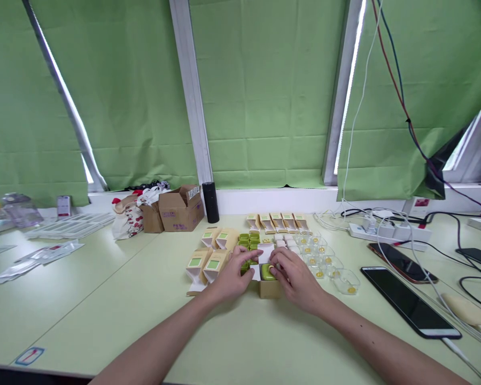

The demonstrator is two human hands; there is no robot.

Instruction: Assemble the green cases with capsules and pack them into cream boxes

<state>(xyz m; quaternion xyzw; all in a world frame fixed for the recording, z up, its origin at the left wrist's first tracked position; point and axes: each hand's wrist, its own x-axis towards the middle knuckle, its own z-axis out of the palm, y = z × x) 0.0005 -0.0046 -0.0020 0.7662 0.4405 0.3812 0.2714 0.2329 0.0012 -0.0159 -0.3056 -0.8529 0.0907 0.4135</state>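
A small open cardboard box with raised white inner flaps stands in front of me, and a shiny green square case sits in its mouth. At the right edge of the case, my right hand has its thumb and fingers closed on it. My left hand is beside the box, thumb and index finger apart, its fingertips near the flaps; whether they touch is unclear. Behind my left hand are several green cases in rows, partly hidden. Small white cases stand behind my right hand.
Folded card boxes with green labels stand left, and more boxes line the back. Clear plastic cups with yellow spots are right. Phones, cables and a power strip lie farther right. A carton and black cylinder stand behind.
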